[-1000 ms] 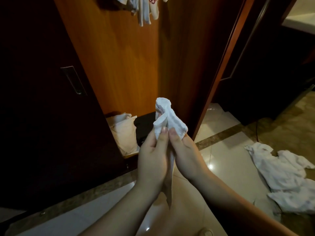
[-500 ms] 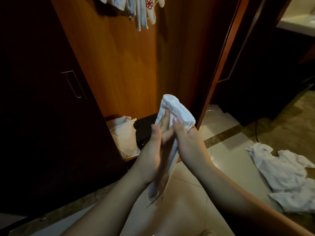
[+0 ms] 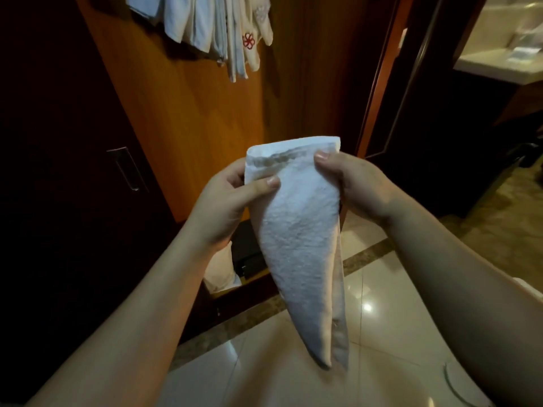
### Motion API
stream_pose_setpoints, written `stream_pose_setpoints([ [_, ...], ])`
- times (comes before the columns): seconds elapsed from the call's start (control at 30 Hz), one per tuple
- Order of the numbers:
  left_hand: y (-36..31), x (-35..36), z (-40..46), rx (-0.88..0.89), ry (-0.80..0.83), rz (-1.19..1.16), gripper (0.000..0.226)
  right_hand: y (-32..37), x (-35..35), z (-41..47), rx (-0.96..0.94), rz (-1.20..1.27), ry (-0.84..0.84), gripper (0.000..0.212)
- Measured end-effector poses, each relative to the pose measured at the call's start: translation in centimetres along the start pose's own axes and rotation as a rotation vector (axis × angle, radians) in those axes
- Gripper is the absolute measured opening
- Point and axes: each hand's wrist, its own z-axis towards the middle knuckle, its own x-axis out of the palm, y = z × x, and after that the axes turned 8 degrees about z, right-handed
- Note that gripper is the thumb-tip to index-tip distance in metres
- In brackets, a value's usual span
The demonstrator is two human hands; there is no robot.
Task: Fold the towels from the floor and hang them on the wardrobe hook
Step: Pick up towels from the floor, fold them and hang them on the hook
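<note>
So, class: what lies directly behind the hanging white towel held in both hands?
Behind the towel show the orange wardrobe panel, a dark box low down and glossy floor tiles. The cloth and the left hand cover most of the pale bag.

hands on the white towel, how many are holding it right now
2. The left hand pinches the top left corner of the white towel, and the right hand pinches its top right corner. The rest hangs free below.
</note>
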Motion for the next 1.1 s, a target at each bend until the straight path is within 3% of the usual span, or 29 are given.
stream_pose_setpoints([
  [0.1, -0.5, 1.3, 0.2, 0.005, 0.034, -0.137, 0.046, 1.4, -0.7, 0.2, -0.002, 0.029, 0.033, 0.025],
  [0.2, -0.3, 2.1, -0.2, -0.148, 0.177, -0.121, 0.06, 3.2, -0.7, 0.4, -0.044, 0.122, 0.012, 0.036],
  [0.33, -0.4, 2.2, 0.2, -0.227, 0.237, -0.043, 0.04, 4.2, -1.0, 1.4, -0.118, 0.228, -0.088, 0.045],
  [0.47, -2.1, 2.3, 1.8, -0.213, 0.166, -0.192, 0.026, -0.4, -2.3, 3.1, 0.009, 0.422, -0.184, 0.077],
  [0.57, -3.5, 1.9, 2.9, -0.28, 0.066, -0.245, 0.032, -5.7, -2.5, 2.4, 0.126, 0.427, -0.201, 0.084],
  [0.67, -4.8, 1.3, 3.7, -0.29, -0.084, -0.213, 0.031, -9.4, -1.7, 1.2, 0.121, 0.426, -0.263, 0.108],
  [0.73, -5.5, 1.1, 3.9, -0.294, -0.131, -0.222, 0.021, -10.8, -0.9, 0.8, 0.018, 0.331, -0.334, 0.101],
  [0.8, -5.9, 0.9, 4.0, -0.288, -0.155, -0.206, 0.017, -11.4, 0.1, 0.5, -0.045, 0.177, -0.396, 0.077],
  [0.9, -6.4, 1.0, 4.0, -0.265, -0.167, -0.148, 0.025, -10.9, 1.3, 0.6, -0.059, -0.07, -0.361, 0.049],
  [1.1, -7.1, 0.5, 3.8, -0.231, -0.145, -0.076, 0.047, -8.7, 2.3, 1.3, -0.093, -0.166, -0.339, 0.048],
])
